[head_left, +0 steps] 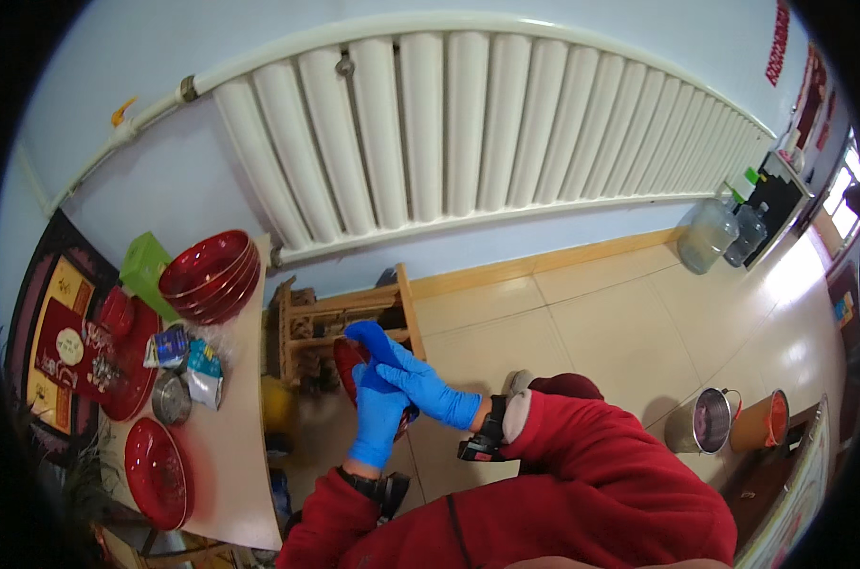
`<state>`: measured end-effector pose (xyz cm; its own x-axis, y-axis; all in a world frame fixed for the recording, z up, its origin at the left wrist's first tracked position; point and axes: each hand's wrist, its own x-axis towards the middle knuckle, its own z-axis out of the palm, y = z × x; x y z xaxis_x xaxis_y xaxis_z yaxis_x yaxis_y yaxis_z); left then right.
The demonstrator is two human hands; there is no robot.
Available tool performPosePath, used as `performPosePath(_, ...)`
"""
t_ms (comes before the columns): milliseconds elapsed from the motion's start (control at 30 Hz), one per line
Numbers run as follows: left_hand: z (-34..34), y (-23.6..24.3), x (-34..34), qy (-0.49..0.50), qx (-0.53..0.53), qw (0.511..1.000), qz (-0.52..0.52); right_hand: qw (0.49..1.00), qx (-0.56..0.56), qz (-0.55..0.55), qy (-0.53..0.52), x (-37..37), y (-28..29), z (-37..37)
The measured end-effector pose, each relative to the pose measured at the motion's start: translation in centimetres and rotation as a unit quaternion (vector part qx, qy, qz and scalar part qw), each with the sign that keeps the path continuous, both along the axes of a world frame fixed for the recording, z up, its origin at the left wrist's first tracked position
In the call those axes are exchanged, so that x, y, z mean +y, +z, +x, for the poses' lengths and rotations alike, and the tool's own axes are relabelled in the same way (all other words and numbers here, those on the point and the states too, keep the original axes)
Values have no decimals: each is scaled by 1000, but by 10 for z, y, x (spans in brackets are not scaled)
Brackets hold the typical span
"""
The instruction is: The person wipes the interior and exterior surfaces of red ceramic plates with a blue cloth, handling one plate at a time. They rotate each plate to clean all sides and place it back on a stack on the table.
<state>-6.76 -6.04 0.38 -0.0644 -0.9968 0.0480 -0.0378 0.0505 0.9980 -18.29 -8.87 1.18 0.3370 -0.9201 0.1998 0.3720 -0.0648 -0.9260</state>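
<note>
In the middle of the view my two blue-gloved hands come together over a red bowl (346, 358), tilted and mostly hidden behind them. My left hand (379, 410) is closed at the bowl's near side, its grip partly covered. Lying across it, my right hand (428, 382) has its fingers pressed onto a darker blue cloth (373, 341) that sticks up past the bowl's rim. On the table to the left stand a stack of red bowls (213, 275) and a single red bowl (155, 472).
The table (226, 446) also holds a metal tin (172, 396), small packets (204, 373), a green box (147, 270) and a red tray (136, 370). A wooden rack (344, 308) stands beyond my hands, below a white radiator (468, 123). Two buckets (700, 422) stand right.
</note>
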Motion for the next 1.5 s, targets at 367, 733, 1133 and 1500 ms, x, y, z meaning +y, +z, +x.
performPosePath(367, 14, -32, 5, 27, 107, 990, 85, 891, 250, -376, -44, 9, -10, 2)
performPosePath(733, 7, -10, 23, -58, 22, 998, 18, 987, -140, 74, 41, -6, 11, 1)
performPosePath(1133, 3, -17, 15, -90, -63, 991, -70, 993, -113, -30, 3, -18, 28, -17)
performPosePath(1500, 8, -39, 7, -20, 357, 927, 113, 980, 133, -144, -30, 10, 20, -2)
